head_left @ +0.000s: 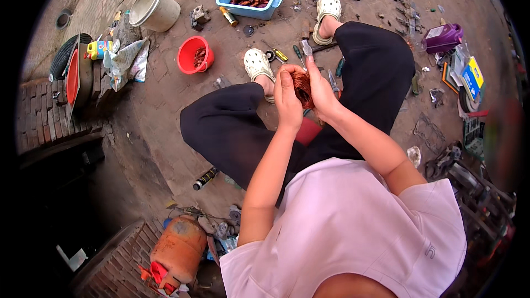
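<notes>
Between my knees, my left hand (288, 99) and my right hand (322, 91) are closed round a bundle of copper wire (303, 88), pressing it from either side. Just beyond them on the ground lie a yellow-and-black screwdriver (280, 54), a green-handled tool (297, 51) and what looks like pliers (333, 81), partly hidden behind my right hand.
A blue tub (248, 12) and red bucket (187, 58) hold copper scrap. A white bucket (159, 11) stands at back left. Scattered metal parts and a purple jug (441, 40) lie rightward. A rusty tank (176, 248) sits lower left, near a brick edge (110, 270).
</notes>
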`<state>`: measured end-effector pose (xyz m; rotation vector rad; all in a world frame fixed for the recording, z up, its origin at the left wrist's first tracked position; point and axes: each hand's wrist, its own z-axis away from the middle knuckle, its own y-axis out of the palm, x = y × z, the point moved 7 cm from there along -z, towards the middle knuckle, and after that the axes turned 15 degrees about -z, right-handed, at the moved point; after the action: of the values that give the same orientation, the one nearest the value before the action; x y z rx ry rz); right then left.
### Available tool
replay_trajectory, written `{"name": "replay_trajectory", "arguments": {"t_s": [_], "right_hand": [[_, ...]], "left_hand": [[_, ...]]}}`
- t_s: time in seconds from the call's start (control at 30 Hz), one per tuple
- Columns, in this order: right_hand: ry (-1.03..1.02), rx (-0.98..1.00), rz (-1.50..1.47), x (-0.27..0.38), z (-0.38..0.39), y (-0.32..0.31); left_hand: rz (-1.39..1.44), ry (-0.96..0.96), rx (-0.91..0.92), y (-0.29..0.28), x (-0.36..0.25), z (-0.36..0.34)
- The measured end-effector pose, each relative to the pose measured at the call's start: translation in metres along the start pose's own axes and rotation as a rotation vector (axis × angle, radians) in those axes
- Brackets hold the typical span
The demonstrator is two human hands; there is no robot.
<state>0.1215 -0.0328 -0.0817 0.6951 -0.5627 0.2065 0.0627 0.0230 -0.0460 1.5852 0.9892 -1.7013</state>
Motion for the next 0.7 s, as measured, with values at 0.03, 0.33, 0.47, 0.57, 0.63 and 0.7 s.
{"name": "replay_trajectory", "arguments": {"t_s": [0.03,0.33,0.47,0.57,0.63,0.7], "right_hand": [[0.022,0.088,-0.071,-0.003,-0.005,0.0],[0.134,0.108,-0.097,-0.006,-0.011,0.003],[0.168,0.098,-0.044,0.001,-0.005,0.004],[0.004,0.178,0.116,0.011,-0.001,0.012],[-0.096,0.151,0.172,0.013,0.003,0.014],[-0.223,0.172,0.161,0.015,0.009,0.02]], "left_hand": [[0.151,-0.085,0.05,0.002,0.01,0.001],[-0.028,0.17,0.115,-0.001,-0.003,-0.019],[-0.069,0.171,-0.084,-0.01,-0.009,-0.018],[-0.084,0.176,-0.117,-0.009,-0.016,-0.014],[-0.046,0.163,-0.126,-0.01,-0.02,-0.013],[-0.049,0.205,-0.139,-0.012,-0.028,-0.012]]}}
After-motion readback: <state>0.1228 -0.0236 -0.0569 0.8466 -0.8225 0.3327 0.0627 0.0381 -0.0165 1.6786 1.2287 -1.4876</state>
